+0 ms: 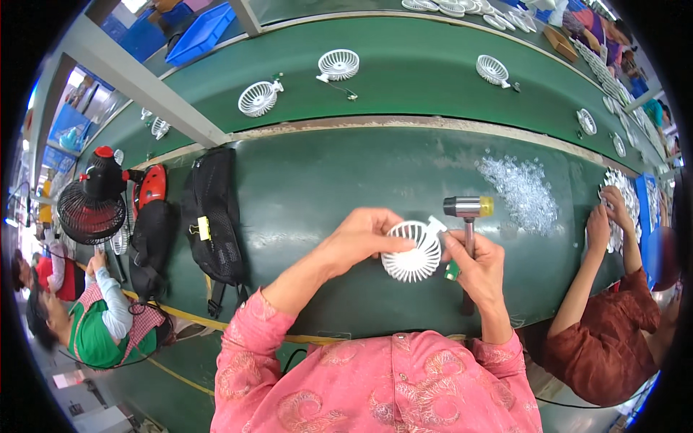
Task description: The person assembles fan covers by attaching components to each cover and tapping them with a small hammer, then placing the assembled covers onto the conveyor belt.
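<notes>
A round white fan housing (413, 265) with slatted ribs and a short neck is held up in front of my chest. My left hand (364, 234) is closed on its left side, thumb lying across the middle. At the neck side, my right hand (482, 268) pinches close to the housing's edge; its fingertips are partly hidden. A small green circuit board (452, 270) shows just under the right thumb. Behind the right hand is a hammer (468, 207) with a black and yellow head, its handle partly covered by that hand.
Clear small plastic pieces (520, 191) lie heaped at the right. A black backpack (213, 216) and a black desk fan (92, 206) are on the left. Beyond a raised ledge, a green belt (411, 79) carries several white fan housings. Co-workers sit on both sides.
</notes>
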Demonstrator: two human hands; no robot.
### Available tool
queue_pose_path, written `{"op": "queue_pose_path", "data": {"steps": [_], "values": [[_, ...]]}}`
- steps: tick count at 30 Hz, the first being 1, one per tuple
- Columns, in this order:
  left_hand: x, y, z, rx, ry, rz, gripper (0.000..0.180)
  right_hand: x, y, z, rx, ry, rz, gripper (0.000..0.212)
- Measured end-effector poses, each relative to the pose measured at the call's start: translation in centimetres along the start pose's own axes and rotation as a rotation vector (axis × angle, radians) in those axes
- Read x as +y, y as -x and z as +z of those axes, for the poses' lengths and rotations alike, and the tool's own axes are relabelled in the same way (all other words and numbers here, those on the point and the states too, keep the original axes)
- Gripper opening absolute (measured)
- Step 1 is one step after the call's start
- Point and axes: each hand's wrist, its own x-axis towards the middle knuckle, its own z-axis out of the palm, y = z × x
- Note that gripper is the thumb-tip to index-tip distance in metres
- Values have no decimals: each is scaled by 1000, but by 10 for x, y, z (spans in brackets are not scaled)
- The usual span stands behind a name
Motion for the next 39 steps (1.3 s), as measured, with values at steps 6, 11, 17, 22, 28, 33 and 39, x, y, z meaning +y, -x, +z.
{"op": "queue_pose_path", "data": {"steps": [6, 11, 17, 22, 28, 33, 39], "values": [[62, -54, -10, 576, -1066, 737, 38, 0, -9, -5, 338, 158, -348, 33], [69, -95, -108, 970, -1436, 805, 39, -9, 3, -6, 304, -154, -247, 16], [54, -79, -206, 1161, -1788, 344, 30, -2, 5, 0, 10, -316, -83, 18], [64, -63, -181, 1121, -1788, 349, 17, 0, 4, 9, -49, -241, -63, 18], [55, -30, -94, 903, -743, 465, 38, -1, 8, 16, -9, -162, -104, 20], [29, 1, -10, 281, 469, 177, 31, 1, 1, 21, -3, 97, -275, 28], [-2, 11, 22, 16, 875, 125, 30, -3, 4, 27, 10, 309, -342, 36]]}}
